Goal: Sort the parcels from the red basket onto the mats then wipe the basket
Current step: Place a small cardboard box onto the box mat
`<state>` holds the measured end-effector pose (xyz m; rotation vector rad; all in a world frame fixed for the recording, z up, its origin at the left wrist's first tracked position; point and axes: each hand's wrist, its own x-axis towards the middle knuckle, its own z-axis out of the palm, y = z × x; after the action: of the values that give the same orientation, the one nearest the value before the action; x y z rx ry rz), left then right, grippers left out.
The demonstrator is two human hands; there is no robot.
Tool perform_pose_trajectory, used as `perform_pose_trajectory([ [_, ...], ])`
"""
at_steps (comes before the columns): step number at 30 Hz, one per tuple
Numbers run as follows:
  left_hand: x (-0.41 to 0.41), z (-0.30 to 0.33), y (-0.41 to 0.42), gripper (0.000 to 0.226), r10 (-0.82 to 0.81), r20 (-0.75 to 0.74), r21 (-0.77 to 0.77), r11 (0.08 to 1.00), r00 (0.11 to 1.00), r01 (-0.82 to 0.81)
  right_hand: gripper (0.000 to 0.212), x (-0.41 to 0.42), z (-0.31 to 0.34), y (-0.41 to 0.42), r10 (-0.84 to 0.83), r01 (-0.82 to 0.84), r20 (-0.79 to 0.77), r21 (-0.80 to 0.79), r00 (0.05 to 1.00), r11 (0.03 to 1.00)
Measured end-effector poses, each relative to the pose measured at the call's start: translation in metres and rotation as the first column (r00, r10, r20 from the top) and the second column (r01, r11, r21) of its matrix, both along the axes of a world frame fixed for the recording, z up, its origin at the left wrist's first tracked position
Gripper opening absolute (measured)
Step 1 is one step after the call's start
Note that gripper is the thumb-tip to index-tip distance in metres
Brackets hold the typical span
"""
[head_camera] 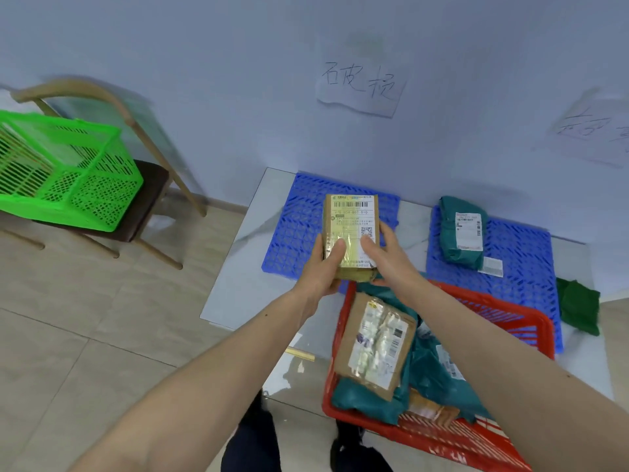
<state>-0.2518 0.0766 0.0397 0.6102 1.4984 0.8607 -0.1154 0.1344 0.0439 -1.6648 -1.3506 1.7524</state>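
Note:
I hold a brown cardboard parcel (350,219) with a yellow-white shipping label over the left blue mat (292,226). My left hand (323,270) grips its near left side and my right hand (391,257) its near right side. The red basket (503,311) sits at the table's near edge, holding a flat brown parcel (374,342), teal bag parcels (367,400) and others partly hidden under my right arm. A teal bag parcel (461,233) with a white label lies on the right blue mat (520,253).
A green cloth (578,306) lies at the right end of the table (238,277). A green basket (64,172) rests on a wooden chair (149,206) to the left. Handwritten paper signs (360,83) hang on the wall above the mats. Tiled floor spreads left.

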Motion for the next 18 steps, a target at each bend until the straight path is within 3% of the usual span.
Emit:
perform_pose_trajectory([
  [4, -0.053, -0.009, 0.017, 0.019, -0.072, -0.001, -0.023, 0.997, 0.997, 0.071, 0.045, -0.048, -0.008, 0.005, -0.088, 0.088, -0.019, -0.014, 0.996, 0.996],
  [10, -0.117, -0.023, 0.046, 0.047, -0.164, -0.033, -0.033, 0.986, 0.986, 0.163, 0.048, -0.11, -0.018, 0.018, -0.142, 0.142, -0.031, 0.005, 0.989, 0.99],
  [18, -0.15, -0.058, 0.103, 0.04, -0.165, -0.015, -0.084, 0.983, 0.986, 0.163, 0.048, -0.143, -0.057, 0.07, -0.199, 0.199, -0.026, -0.015, 0.98, 0.98],
])
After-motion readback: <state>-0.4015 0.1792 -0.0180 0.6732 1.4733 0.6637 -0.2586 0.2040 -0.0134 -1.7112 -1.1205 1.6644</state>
